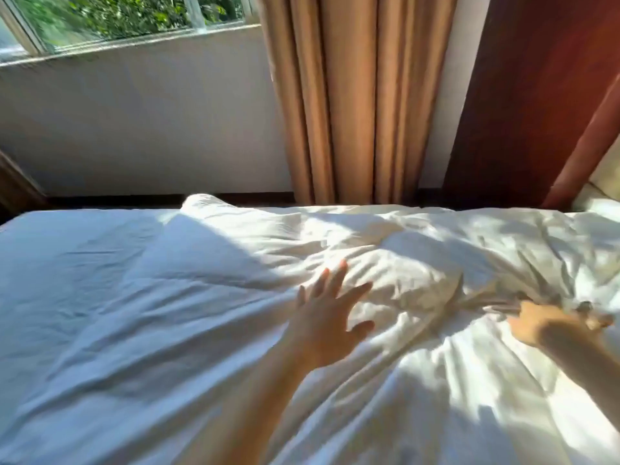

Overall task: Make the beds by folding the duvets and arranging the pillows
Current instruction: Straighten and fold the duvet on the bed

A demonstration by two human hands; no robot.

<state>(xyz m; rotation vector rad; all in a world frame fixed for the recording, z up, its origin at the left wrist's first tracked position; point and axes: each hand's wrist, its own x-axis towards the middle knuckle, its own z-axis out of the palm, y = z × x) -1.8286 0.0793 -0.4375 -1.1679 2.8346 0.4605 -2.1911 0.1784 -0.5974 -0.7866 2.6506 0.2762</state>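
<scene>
Head view, the only one supplied.

1. The duvet is white and covers the bed from 9 o'clock across to 3 o'clock. It lies fairly flat and in shade toward 9 o'clock. It is heaped and creased in sunlight from the centre toward 3 o'clock.
2. My left hand is just below the centre, open, with fingers spread flat above the heap's near edge. I cannot tell whether the palm touches. I judge the spread is meant to press or smooth the cloth.
3. My right hand is at 4 o'clock, curled into a bunch of duvet. Creases fan out from the grip, so I judge it is pulling the cloth taut or gathering an edge. The fingertips are blurred.
4. A pale cushioned shape at the 3 o'clock edge may be a pillow, but too little shows to confirm.
5. Surroundings: window at 11 o'clock, tan curtain at 12 o'clock, dark red panel at 1 o'clock.
6. Judgement: the duvet is unfolded and the task is at an early stage.
</scene>
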